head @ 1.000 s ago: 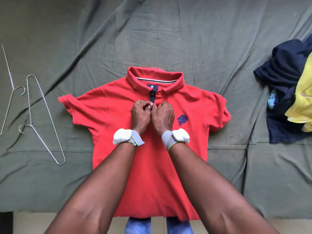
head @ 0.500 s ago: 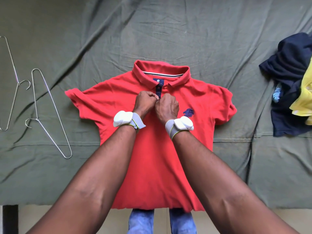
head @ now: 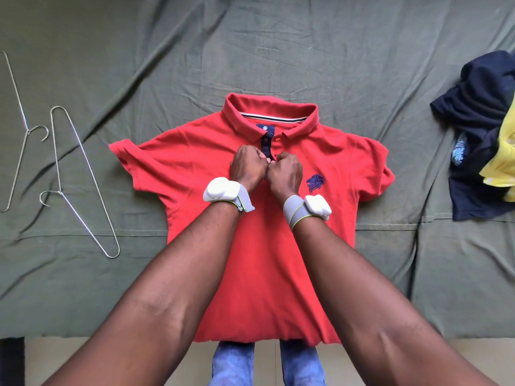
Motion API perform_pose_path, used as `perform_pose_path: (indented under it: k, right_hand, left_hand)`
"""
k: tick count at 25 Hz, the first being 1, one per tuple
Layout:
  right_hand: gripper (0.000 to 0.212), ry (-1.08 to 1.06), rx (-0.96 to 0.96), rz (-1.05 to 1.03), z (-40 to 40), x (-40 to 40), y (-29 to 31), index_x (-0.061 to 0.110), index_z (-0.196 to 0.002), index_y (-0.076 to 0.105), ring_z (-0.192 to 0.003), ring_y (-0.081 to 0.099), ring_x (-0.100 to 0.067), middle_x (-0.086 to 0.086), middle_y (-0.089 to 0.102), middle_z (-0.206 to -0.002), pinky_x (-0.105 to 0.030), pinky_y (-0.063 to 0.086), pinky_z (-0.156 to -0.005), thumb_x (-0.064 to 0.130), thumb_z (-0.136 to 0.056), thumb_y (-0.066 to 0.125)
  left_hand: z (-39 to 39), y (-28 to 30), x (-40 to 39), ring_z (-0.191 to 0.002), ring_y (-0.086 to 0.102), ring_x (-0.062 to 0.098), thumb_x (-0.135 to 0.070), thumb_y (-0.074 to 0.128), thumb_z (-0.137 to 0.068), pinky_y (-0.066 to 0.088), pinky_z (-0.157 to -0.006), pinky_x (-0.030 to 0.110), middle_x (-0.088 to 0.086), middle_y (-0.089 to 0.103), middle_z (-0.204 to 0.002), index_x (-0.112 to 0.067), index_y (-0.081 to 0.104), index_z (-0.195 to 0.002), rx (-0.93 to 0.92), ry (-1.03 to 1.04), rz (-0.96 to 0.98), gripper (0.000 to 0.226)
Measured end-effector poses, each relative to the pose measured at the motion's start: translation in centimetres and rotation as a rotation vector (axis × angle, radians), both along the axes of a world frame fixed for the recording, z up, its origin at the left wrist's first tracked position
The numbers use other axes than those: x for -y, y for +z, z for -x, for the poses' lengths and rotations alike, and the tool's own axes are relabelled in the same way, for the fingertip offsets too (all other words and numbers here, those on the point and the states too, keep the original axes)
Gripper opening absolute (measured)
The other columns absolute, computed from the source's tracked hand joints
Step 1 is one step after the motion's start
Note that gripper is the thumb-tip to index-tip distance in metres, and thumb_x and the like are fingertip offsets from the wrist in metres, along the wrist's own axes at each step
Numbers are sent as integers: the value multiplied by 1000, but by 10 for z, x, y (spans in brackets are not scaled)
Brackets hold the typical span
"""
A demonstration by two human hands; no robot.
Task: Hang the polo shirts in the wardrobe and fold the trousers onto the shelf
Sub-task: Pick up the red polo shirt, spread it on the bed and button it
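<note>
A red polo shirt (head: 195, 174) lies flat, front up, on a bed covered with a green sheet (head: 250, 51); its collar points away from me and its hem hangs over the near edge. My left hand (head: 246, 168) and my right hand (head: 287, 171) meet at the navy button placket just below the collar. Both have curled fingers that pinch the placket edges, knuckles almost touching. The upper button of the placket is undone. A white sensor band sits on each wrist.
Two wire hangers (head: 80, 174) lie on the sheet at the left. A heap of dark navy and yellow clothes (head: 479, 129) sits at the right edge. The bed's near edge and a pale floor show at the bottom, with jeans-clad legs below.
Both hands stay together on the placket, with small finger movement. The whole scene has shifted slightly in the view as my head moved.
</note>
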State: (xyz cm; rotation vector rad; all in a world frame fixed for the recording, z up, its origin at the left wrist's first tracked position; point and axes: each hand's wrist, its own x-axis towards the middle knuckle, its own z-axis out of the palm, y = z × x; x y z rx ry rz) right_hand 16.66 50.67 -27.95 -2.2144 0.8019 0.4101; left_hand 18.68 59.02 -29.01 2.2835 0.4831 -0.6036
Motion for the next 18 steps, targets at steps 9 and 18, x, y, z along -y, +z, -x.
perform_pose_path:
  k: [9,18]
  right_hand:
    - [17,-488,40,-717,13,6,-18,6,-89,67,-41,47,-8,-2,55,-52,-21,43,-42,-8,-84,58]
    - [23,-503,72,-794,19,11,-21,-4,-105,66,-42,48,-9,-3,58,-55,-23,47,-46,-6,-82,61]
  left_hand:
    - [13,-5,10,-75,70,28,-21,68,-72,56,-68,38,6,72,-70,-18,62,-55,-22,349,163,18]
    - [15,-6,9,-65,65,20,-13,66,-75,54,-66,32,7,73,-72,-18,70,-65,2,361,228,12]
